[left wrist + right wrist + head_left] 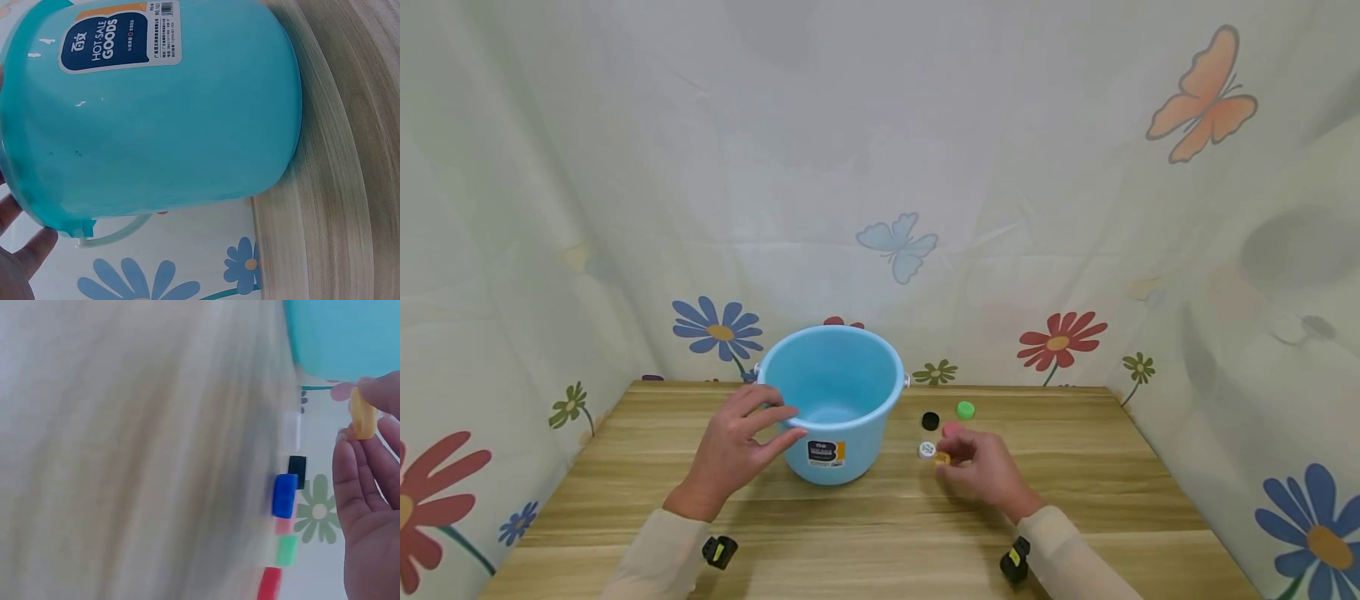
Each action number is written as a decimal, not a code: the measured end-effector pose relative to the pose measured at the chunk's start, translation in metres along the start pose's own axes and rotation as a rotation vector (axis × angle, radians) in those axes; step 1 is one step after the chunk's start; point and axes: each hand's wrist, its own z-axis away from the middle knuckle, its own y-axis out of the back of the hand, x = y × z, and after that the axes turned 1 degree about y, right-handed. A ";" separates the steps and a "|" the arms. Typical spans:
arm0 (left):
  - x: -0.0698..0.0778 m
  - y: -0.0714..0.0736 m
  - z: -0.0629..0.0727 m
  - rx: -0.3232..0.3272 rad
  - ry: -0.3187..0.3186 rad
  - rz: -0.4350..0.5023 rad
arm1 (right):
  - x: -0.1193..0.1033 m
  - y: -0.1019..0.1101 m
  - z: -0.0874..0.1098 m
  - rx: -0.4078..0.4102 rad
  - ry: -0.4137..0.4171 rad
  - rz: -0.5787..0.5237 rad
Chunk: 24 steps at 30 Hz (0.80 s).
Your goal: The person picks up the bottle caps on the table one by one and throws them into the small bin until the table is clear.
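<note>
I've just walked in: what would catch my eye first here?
First, the blue bucket on the table, with the left hand at its rim. To its right, the right hand pinches a yellow cap near a green cap and a black cap. Then an orange butterfly, upper right on the cloth.

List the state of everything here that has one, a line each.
Bucket: upright, open-topped
Bucket handle: lowered
Left hand: pinching the bucket's rim
Right hand: pinching the yellow cap
Yellow cap: held off the table
White cap: flat, printed face up
Black cap: lying flat
Green cap: lying flat
Pink cap: lying flat
Blue cap: on the table
Red cap: on the table
</note>
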 end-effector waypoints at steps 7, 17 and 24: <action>0.000 0.001 0.001 0.001 0.001 0.002 | -0.014 0.004 -0.006 0.017 0.024 -0.049; 0.000 0.001 0.001 0.004 -0.006 -0.002 | -0.040 0.012 -0.017 0.032 0.106 -0.139; 0.000 0.001 0.001 -0.001 0.004 -0.005 | -0.060 0.019 -0.026 0.044 0.144 -0.179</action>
